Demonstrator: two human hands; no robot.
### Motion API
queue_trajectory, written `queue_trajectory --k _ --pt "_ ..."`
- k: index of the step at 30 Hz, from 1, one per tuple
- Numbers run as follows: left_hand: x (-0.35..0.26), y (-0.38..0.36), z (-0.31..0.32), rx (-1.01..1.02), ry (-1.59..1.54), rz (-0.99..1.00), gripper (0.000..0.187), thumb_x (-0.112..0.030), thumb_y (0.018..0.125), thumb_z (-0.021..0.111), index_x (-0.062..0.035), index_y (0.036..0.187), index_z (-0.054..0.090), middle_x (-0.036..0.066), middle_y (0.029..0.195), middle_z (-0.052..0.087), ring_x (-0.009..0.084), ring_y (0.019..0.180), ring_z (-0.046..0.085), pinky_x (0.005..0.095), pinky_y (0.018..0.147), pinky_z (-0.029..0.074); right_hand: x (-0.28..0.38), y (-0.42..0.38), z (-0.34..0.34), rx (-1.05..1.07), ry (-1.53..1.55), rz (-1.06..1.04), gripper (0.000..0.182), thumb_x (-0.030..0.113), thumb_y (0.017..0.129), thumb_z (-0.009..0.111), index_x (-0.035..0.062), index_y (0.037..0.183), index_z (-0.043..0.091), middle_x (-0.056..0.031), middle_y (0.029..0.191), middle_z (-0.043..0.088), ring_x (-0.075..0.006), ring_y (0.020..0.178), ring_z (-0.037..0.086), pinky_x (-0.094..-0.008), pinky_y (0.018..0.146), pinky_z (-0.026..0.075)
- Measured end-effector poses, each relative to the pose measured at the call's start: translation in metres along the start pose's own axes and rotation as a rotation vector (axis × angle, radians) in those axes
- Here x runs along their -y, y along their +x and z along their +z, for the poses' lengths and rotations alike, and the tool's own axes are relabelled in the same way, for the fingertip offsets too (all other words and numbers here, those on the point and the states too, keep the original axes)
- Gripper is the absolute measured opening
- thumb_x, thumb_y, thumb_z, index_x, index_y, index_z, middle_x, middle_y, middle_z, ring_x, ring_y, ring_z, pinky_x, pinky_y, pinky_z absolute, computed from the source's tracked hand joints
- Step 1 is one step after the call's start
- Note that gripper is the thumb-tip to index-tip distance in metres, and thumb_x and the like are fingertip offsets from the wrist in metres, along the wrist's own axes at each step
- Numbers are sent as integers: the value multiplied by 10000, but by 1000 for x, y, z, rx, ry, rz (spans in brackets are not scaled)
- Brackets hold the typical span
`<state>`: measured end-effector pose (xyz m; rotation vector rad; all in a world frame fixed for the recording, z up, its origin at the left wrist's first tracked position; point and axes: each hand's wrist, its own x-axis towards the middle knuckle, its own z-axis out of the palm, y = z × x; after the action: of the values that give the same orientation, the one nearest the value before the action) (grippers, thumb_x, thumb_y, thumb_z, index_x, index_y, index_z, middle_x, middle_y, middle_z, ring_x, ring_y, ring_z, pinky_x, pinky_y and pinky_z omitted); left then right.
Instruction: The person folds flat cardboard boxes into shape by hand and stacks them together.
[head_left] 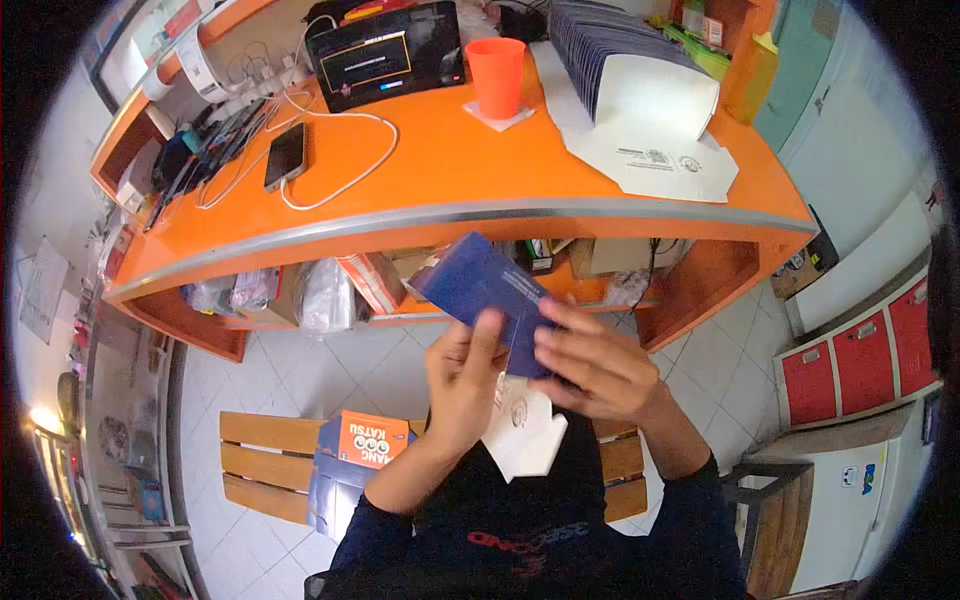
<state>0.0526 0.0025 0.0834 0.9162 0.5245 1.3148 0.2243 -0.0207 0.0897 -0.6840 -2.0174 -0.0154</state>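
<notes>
A dark blue folded cardboard carton [490, 290], with small pale print on its face, is held tilted above my lap. My left hand [465, 380] grips its lower left side, thumb on the front. Along the right edge my right hand [600, 365] holds it, with slightly blurred fingers across the face and the thumb hidden. A cream-white flap [525, 435] with a round printed mark hangs below the blue part. On the orange table, a long row of similar blue cartons [575, 50] stands packed behind a white printed carton sheet [670, 165].
The orange table [450, 165] carries a phone [286, 157] on a white cable, a black screen [385, 55] and an orange cup [497, 80]. Plastic bags [327, 297] fill the shelf below. A wooden bench [265, 465] holds an orange-labelled package [373, 438].
</notes>
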Motion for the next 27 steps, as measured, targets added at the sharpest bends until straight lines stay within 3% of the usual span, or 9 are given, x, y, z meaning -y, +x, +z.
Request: queue_trajectory --k 8,9,11,15,16,19,23,24,27 --pt "9 -10 44 48 132 81 235 -150 988 475 47 1039 593 120 1058 634 197 860 637 337 759 559 -5 5 -19 -276 -129 -55 272 75 711 788 -52 919 666 -122 975 653 -363 1020 634 -457 880 537" --pt "7 -9 60 3 111 126 285 -170 985 500 72 1001 650 108 915 673 108 808 612 260 701 523 -9 7 -25 -259 -107 -17 279 81 704 794 -37 926 672 -122 976 652 -355 1045 621 -473 910 515" --pt "-2 -4 56 247 793 266 237 -146 964 524 44 978 663 171 838 657 186 715 632 310 658 515 -19 9 -41 -224 -61 55 296 95 688 806 -7 938 685 -122 978 651 -339 1094 596 -504 971 470" --pt "-5 37 101 419 1194 662 137 -106 894 576 2 936 649 178 766 626 320 737 636 419 621 485 -48 10 -93 -256 603 376 829 170 603 865 47 1321 469 -153 1286 485 -301 1134 558 -385 891 541" --pt "-1 48 111 488 1251 569 177 -114 847 614 -2 983 634 195 841 627 412 807 599 461 694 484 -52 13 -103 -300 527 412 855 142 607 861 51 1342 436 -157 1303 461 -297 1137 552 -380 882 546" --pt "13 98 141 719 1175 621 253 -133 854 615 7 1064 602 222 975 615 431 907 581 485 781 465 -57 21 -132 -440 297 521 941 57 618 851 63 1406 337 -167 1356 389 -284 1148 537 -368 857 560" --pt "38 159 169 1130 806 755 341 -160 899 560 7 1196 554 212 1141 582 409 1037 562 470 905 449 -91 20 -173 -466 -302 602 603 39 836 590 20 1387 347 -196 1275 479 -294 1150 540 -373 891 503" --pt "43 169 172 1102 849 799 326 -164 896 563 -12 1184 569 184 1123 592 386 999 583 448 886 464 -103 21 -180 -367 -533 600 517 25 858 474 -10 1363 367 -238 1252 493 -323 1083 570 -379 888 471" --pt "43 193 168 1029 1140 678 311 -205 893 581 -33 1152 598 148 1094 612 331 951 617 399 841 505 -151 20 -198 -293 -567 821 510 13 837 467 -32 1339 388 -268 1244 482 -359 1015 567 -404 879 459"
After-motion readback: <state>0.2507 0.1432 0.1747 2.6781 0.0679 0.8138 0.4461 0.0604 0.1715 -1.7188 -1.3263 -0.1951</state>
